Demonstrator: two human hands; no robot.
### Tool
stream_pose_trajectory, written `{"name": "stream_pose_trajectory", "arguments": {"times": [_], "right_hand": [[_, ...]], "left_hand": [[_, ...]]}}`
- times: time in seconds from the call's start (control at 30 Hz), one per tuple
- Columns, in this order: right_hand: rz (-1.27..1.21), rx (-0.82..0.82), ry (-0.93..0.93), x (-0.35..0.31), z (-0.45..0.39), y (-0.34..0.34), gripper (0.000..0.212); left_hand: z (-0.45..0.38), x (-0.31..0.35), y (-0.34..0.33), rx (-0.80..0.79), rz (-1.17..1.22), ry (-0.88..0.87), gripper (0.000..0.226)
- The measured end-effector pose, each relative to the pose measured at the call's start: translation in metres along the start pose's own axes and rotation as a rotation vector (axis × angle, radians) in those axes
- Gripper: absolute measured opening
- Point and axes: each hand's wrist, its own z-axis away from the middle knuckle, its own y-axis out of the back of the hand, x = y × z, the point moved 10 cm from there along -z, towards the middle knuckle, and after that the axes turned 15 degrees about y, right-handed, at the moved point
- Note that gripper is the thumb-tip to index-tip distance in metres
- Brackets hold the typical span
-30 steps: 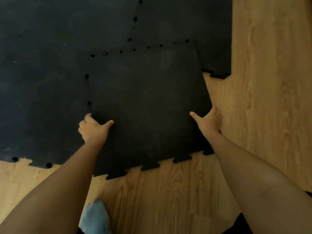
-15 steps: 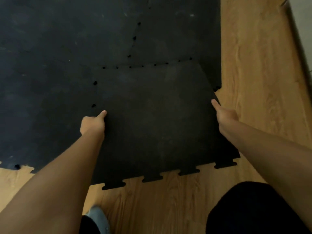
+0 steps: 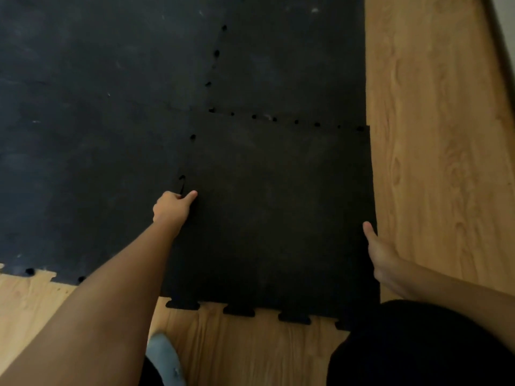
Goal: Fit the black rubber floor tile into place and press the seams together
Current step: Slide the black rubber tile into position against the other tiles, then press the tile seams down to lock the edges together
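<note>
The tile [image 3: 278, 213] lies in the corner gap of the mat [image 3: 97, 135], nearly in. The left hand [image 3: 172, 208] pinches its left edge; the right hand [image 3: 380, 252] grips its right edge. Little holes dot both seams, so pressing is left.

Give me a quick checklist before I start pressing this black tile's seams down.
1. Far seam lined up with the laid tiles: ok, only small dark gaps show.
2. Left seam closed: not ok, an open slit sits just above the left hand.
3. Right edge flush with the tile beyond: ok.
4. Right hand clear of the seams: ok, it is at the tile's right edge.
5. Tile lying flat: cannot tell.
</note>
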Motion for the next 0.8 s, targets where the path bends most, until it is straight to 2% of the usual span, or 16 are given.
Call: {"name": "stream_pose_trajectory", "arguments": {"times": [0.13, 0.2, 0.3, 0.37, 0.43, 0.5, 0.63, 0.73, 0.8], "right_hand": [[0.053, -0.061, -0.002, 0.0, 0.003, -0.008, 0.086], [0.105, -0.073, 0.001, 0.003, 0.0, -0.008, 0.079], [0.163, -0.014, 0.032, -0.004, 0.002, 0.002, 0.087], [0.226, -0.051, 0.067, -0.011, 0.007, -0.004, 0.092], [0.302, -0.113, 0.08, -0.019, 0.018, -0.015, 0.093], [0.363, -0.135, 0.105, -0.033, 0.025, -0.024, 0.096], [0.558, -0.138, 0.488, -0.108, 0.028, -0.048, 0.097], [0.565, -0.233, 0.56, -0.145, 0.037, -0.089, 0.098], [0.66, -0.339, 0.686, -0.166, 0.059, -0.128, 0.097]], "left_hand": [[0.004, 0.003, 0.014, 0.062, 0.038, -0.004, 0.055], [0.006, 0.002, 0.016, 0.11, -0.045, -0.055, 0.05], [0.017, 0.002, 0.011, 0.13, -0.143, -0.151, 0.048], [0.029, 0.002, 0.01, 0.179, -0.196, -0.241, 0.049], [0.045, 0.007, 0.007, 0.248, -0.309, -0.412, 0.049], [0.053, 0.003, 0.0, 0.229, -0.433, -0.533, 0.055], [0.054, -0.022, -0.024, 0.221, -0.797, -0.709, 0.073], [0.056, -0.044, -0.025, 0.241, -0.796, -0.7, 0.075], [0.056, -0.064, -0.018, 0.288, -0.71, -0.57, 0.076]]}}
